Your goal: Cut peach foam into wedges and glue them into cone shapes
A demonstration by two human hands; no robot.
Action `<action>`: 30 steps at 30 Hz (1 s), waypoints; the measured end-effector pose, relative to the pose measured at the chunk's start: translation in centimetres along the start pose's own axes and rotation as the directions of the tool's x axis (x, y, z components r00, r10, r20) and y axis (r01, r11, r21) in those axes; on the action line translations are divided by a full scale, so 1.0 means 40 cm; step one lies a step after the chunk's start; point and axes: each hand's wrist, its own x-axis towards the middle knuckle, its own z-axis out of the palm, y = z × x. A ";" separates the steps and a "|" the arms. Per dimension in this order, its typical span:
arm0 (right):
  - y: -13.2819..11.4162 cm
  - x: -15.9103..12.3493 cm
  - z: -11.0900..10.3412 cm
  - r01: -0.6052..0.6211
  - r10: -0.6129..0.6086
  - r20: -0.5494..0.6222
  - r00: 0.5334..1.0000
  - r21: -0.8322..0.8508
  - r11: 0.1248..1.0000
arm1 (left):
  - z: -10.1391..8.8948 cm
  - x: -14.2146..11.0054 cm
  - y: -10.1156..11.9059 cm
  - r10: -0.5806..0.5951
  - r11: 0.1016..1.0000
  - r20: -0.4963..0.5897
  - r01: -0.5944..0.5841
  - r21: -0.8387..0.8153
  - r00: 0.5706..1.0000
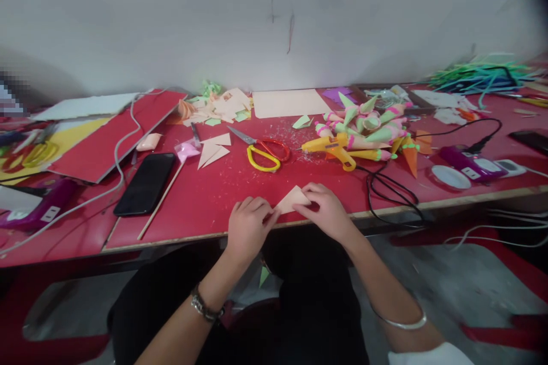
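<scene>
Between my two hands, at the front edge of the red table, is a small piece of cream paper point(291, 200). My left hand point(249, 225) pinches its left corner with thumb and fingertips. At its right end, my right hand point(326, 211) grips it the same way. Scissors with one yellow and one red handle point(263, 159) lie just beyond the paper. To their left are several cut cream paper pieces point(213, 155). A yellow glue gun point(331, 148) rests beyond my right hand, near a pile of small paper cones point(372, 122) in green, pink and orange.
A black phone point(145, 184) and a thin wooden stick point(161, 199) lie on the left. Black cable point(391, 197) coils near the front edge. Purple power strips point(473, 164) sit at both sides. Paper scraps point(226, 105) and a cream sheet point(287, 104) lie by the wall.
</scene>
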 end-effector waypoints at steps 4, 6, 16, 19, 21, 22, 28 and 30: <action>0.000 0.003 0.004 -0.028 0.028 -0.023 0.999 0.005 1.000 | 0.003 0.007 0.003 -0.017 1.000 0.008 0.017 0.024 1.000; 0.001 0.002 0.008 -0.034 0.034 -0.049 0.998 -0.005 0.999 | 0.002 0.009 0.003 -0.024 0.999 0.016 0.024 0.033 1.000; 0.008 -0.006 0.005 -0.034 0.033 -0.054 0.998 -0.016 0.999 | 0.000 0.014 -0.016 0.024 0.999 0.083 -0.020 -0.046 0.996; 0.013 -0.010 -0.010 0.013 -0.017 0.037 0.999 0.097 0.995 | -0.009 0.014 -0.019 0.172 0.981 0.156 -0.155 -0.112 0.973; 0.016 -0.008 -0.016 0.033 -0.042 0.050 0.998 0.167 0.985 | -0.019 0.012 -0.017 0.248 0.964 0.208 -0.220 -0.150 0.946; 0.017 -0.005 -0.017 0.037 -0.047 0.048 0.998 0.194 0.980 | -0.025 0.012 -0.015 0.281 0.954 0.232 -0.245 -0.172 0.931; 0.005 0.055 -0.020 0.090 -0.140 0.163 0.977 0.281 0.956 | -0.047 0.025 -0.021 0.270 0.958 0.152 -0.250 -0.142 0.951; -0.003 0.082 -0.021 0.131 -0.196 0.210 0.958 0.289 0.948 | -0.046 0.033 -0.037 0.192 0.977 0.125 -0.178 -0.116 0.973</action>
